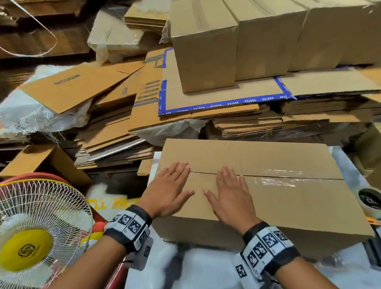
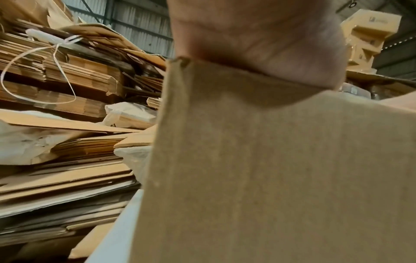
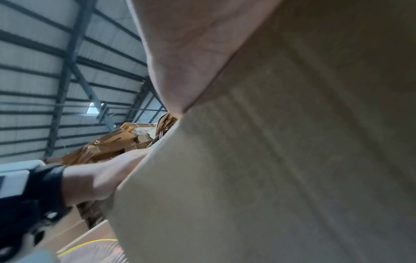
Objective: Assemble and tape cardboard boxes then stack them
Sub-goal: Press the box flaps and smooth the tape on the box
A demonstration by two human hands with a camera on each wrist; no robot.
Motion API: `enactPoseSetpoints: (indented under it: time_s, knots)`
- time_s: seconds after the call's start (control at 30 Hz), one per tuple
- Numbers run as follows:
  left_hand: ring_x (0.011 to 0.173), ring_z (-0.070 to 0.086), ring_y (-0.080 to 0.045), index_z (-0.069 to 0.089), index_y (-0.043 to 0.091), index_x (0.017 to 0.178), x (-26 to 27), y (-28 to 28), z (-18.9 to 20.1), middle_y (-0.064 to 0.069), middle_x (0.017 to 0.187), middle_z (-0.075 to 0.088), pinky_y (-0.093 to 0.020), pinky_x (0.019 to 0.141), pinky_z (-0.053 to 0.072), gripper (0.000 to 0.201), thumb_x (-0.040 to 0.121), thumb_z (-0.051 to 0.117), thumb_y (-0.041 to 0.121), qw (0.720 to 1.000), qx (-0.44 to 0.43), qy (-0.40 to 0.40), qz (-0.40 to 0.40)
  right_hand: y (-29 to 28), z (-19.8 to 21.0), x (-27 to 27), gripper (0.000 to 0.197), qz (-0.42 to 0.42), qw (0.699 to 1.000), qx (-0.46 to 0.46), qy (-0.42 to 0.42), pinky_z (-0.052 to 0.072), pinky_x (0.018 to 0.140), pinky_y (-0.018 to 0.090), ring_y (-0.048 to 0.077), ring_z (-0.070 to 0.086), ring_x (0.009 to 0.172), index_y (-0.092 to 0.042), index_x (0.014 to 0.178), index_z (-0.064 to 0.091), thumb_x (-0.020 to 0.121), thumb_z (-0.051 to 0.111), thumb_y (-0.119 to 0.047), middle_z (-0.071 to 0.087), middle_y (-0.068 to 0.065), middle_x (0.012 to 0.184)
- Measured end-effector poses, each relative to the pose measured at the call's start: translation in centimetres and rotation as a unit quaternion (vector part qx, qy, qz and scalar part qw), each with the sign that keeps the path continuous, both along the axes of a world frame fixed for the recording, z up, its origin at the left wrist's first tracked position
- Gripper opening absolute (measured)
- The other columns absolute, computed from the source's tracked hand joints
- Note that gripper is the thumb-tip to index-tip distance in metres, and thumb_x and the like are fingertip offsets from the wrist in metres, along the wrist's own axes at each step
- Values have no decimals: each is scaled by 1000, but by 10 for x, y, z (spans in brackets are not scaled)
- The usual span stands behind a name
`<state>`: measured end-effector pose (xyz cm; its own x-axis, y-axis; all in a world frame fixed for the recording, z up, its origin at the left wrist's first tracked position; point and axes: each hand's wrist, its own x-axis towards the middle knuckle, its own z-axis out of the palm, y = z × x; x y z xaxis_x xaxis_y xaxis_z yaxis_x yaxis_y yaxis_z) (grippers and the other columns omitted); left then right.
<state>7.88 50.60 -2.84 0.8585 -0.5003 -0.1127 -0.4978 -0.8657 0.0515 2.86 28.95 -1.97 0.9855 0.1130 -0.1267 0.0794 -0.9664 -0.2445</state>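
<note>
warehouse, white table (image 1: 194, 279) | both palms flat, gripping nothing: left hand (image 1: 168, 191), right hand (image 1: 228, 198) press box (image 1: 302, 206) seam | taping step | next: tape roll (image 1: 375, 201) at right edge

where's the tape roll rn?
Head view, far right: the tape roll sits on the white table, just off the right end of the box under both hands, with a dark tool beside it.
</note>
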Motion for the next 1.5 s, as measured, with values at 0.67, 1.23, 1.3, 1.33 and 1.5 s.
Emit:
enactPoseSetpoints:
  time_s: [0.67,1.23,1.3,1.33,1.5]
  knots:
    - [111,69,-17,58,11,133,21,24,7,-2,124,71,-29,97,53,34,107,47,30,724,-530,342,278,0,-10,3,101,5,1000,-30,0,-6,124,39,21,-8,156,-9,161,0,84,-15,-72,-7,7,169]
    - [111,62,-29,55,29,115,40,17,20,-10,117,66,-45,102,48,47,105,23,62,650,-543,377,374,-2,-10,0,88,6,1000,-20,2,-8,125,40,19,-10,156,-10,161,-1,96,-2,-68,-8,7,169]
    - [99,63,-20,56,28,114,41,15,24,-5,112,66,-36,89,54,42,108,24,55,692,-521,340,367,-3,-10,1,89,6,1000,-18,-1,-8,125,40,19,-10,156,-10,161,0,94,-5,-68,-8,6,169]
    - [102,63,-20,57,23,120,44,15,25,-7,119,66,-36,90,54,46,107,27,55,724,-496,322,355,-3,-10,1,89,8,1000,-17,-1,-7,126,40,19,-10,156,-10,161,0,93,-5,-68,-8,6,169]
    - [155,3,-35,5,-1,159,25,-3,8,-20,167,0,-49,125,10,83,104,24,59,948,-149,75,271,-2,-8,-2,76,7,1000,-8,-7,-4,126,40,19,-5,156,-10,162,5,102,3,-58,-4,6,169]
